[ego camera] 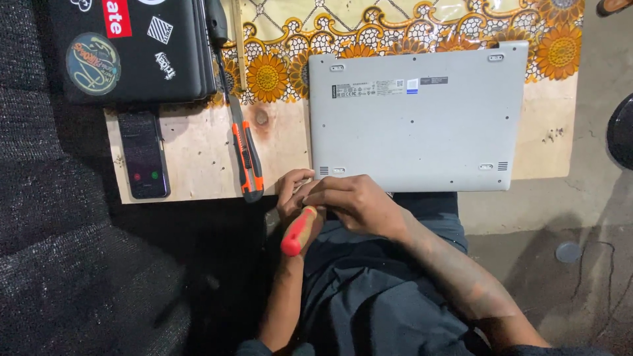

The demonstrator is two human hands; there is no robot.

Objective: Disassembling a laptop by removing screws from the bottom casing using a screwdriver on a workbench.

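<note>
A pale wooden board is lying over grey concrete floor, with sunflower-patterned cloth spreading at twelve o'clock.

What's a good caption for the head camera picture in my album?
Both hands, left hand and right hand, hold a red-handled screwdriver by an upside-down grey laptop.

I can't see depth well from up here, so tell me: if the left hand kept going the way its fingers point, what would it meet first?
Most likely the near left corner of the upturned silver laptop; the left hand, gripping the red-handled screwdriver, has its fingers almost at that edge already, though height is unclear.
</note>
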